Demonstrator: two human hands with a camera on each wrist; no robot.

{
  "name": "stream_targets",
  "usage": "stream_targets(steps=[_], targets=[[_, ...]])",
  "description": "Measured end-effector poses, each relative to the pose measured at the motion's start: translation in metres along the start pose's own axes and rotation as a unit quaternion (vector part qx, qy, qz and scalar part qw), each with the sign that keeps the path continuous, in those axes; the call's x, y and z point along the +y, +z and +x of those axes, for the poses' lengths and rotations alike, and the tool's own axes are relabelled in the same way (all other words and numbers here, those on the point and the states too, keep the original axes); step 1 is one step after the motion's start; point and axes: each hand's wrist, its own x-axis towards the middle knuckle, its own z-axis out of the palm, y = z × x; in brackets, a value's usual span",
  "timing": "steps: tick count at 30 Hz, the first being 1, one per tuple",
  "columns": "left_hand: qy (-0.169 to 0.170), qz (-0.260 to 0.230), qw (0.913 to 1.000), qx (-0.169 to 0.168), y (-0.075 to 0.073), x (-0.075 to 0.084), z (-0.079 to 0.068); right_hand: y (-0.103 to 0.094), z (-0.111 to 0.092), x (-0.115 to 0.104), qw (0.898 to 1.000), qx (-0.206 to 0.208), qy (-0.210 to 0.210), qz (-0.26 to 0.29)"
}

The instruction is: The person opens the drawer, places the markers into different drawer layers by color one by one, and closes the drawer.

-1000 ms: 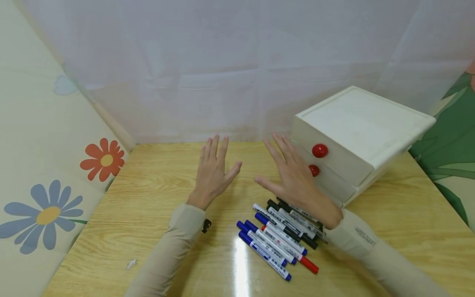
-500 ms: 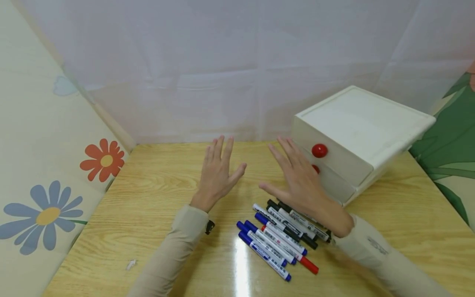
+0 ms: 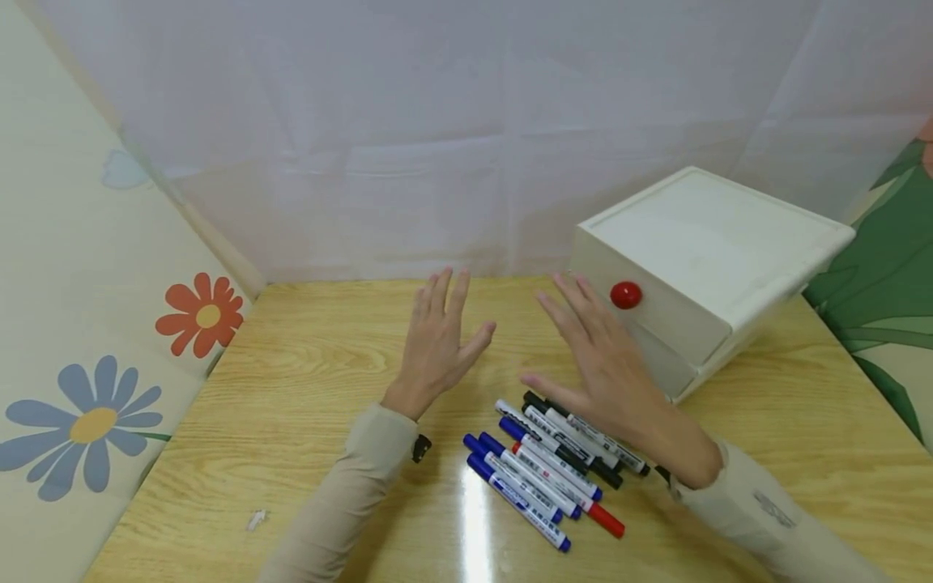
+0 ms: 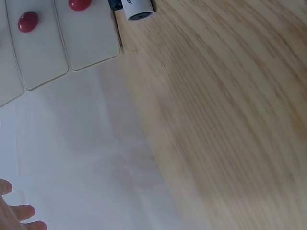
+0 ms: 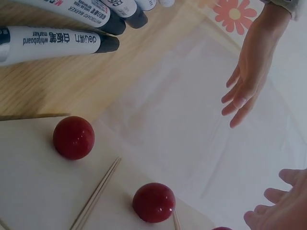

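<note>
Markers: a slanting, close-packed row lying on the table, in front of the drawer unit; white barrels with blue, red and black ends
Right hand: raised above the far end of the row and before the drawer fronts, fingers straight and spread, thumb stretched out to the side
Left hand: raised over the table, left of the row and well apart from it, fingers extended, thumb held away
Drawer unit: white, set at an angle behind and right of the markers, a red knob on its top drawer
Table: pale wood grain, a small white scrap near its left side
Backdrop: creased pale sheet behind the table
Left wall: painted with a red flower and a blue flower
</note>
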Motion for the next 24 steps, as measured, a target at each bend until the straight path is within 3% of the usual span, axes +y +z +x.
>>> stream_targets(steps=[18,24], targets=[[0.014,-0.023,0.9996,-0.002,0.004,0.019,0.005,-0.029,-0.007,0.004,0.999,0.043,-0.022,-0.009],[0.021,-0.032,0.9992,-0.01,0.003,0.025,0.006,-0.039,-0.01,0.007,0.999,0.035,-0.014,-0.022]])
